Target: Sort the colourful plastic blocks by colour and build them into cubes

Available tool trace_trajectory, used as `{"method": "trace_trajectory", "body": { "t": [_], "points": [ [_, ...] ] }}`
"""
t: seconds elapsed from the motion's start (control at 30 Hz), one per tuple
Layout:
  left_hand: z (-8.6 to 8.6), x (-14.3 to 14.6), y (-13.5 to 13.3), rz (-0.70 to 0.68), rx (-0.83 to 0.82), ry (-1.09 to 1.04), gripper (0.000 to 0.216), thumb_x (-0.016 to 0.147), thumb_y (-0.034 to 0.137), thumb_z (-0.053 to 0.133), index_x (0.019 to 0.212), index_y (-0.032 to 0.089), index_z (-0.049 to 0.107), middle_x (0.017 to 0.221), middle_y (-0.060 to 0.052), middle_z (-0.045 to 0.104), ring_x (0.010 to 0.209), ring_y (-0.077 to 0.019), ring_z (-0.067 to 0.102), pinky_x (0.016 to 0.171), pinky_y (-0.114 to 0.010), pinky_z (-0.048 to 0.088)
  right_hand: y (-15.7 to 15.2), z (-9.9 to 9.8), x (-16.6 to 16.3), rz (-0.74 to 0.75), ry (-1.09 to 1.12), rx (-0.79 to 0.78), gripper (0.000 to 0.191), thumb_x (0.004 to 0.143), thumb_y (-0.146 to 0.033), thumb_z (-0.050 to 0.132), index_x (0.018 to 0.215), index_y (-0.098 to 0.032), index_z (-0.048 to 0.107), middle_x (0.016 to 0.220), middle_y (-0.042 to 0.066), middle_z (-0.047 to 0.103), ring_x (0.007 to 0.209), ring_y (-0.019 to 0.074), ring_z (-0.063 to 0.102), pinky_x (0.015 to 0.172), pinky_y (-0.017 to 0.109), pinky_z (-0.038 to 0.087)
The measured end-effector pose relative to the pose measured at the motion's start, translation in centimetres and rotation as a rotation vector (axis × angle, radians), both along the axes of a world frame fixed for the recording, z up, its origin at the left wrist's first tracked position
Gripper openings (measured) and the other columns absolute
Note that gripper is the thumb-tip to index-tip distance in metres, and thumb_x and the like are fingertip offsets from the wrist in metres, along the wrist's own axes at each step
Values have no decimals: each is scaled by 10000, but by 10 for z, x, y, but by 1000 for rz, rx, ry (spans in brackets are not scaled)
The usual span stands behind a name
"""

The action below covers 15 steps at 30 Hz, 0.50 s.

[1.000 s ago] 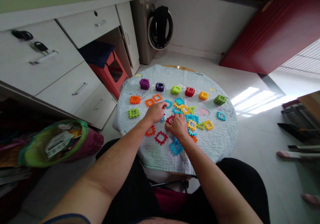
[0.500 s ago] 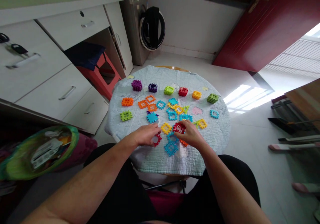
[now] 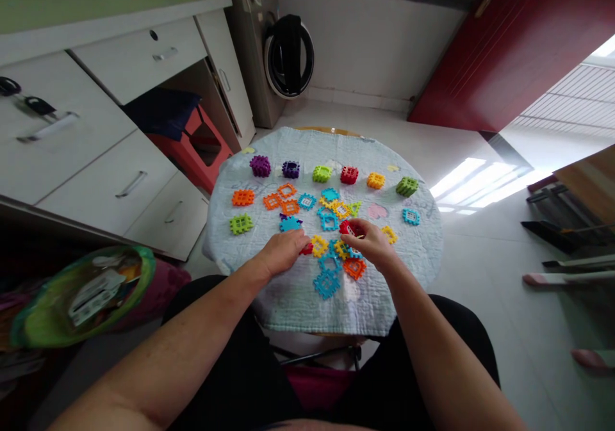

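"Where's the red tile (image 3: 345, 227)?"
"Behind the yellow tile (image 3: 319, 246), to the right. The right hand (image 3: 371, 242) pinches it."
"And the left hand (image 3: 286, 252)?"
"Left of the yellow tile, touching a red bit (image 3: 306, 249). I can't tell if it's gripping. A blue tile (image 3: 290, 224) is behind the yellow tile, leftward."

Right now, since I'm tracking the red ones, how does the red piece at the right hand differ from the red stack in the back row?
The red piece is gripped in the right hand; the red stack stands untouched on the cloth. The red piece is partly hidden by that hand; the red stack is unobstructed. Both are red.
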<state>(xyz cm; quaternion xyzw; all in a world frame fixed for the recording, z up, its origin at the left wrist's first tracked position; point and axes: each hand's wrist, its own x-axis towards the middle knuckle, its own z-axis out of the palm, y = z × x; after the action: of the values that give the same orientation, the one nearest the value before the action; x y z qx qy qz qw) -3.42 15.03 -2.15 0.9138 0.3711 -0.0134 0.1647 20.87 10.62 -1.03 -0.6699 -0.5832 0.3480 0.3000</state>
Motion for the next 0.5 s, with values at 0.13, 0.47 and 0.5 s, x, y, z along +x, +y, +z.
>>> {"method": "trace_trajectory", "body": {
  "t": [0.13,0.47,0.5],
  "points": [
    [8,-15,7,-82,-191,-138,265,661,187,650,916,195,579,969,-32,570,869,-172,549,727,-257,442,-3,-4,-22,135,-171,97,388,694,-366,678,1031,-187,610,936,57,593,826,178,554,774,330,447],
    [20,-13,39,477,-47,-657,42,731,153,529,756,179,550,729,13,589,630,-106,514,631,-233,433,-6,-21,-95,386,-490,216,378,738,-390,648,1050,-187,580,1000,82,541,950,231,485,863,354,402],
    [19,-10,40,491,-46,-678,42,731,154,530,757,178,553,724,13,592,627,-106,517,628,-232,437,-7,-23,-99,387,-528,205,372,739,-393,645,1044,-189,580,1008,87,542,953,238,479,861,358,399]
  ]
}}
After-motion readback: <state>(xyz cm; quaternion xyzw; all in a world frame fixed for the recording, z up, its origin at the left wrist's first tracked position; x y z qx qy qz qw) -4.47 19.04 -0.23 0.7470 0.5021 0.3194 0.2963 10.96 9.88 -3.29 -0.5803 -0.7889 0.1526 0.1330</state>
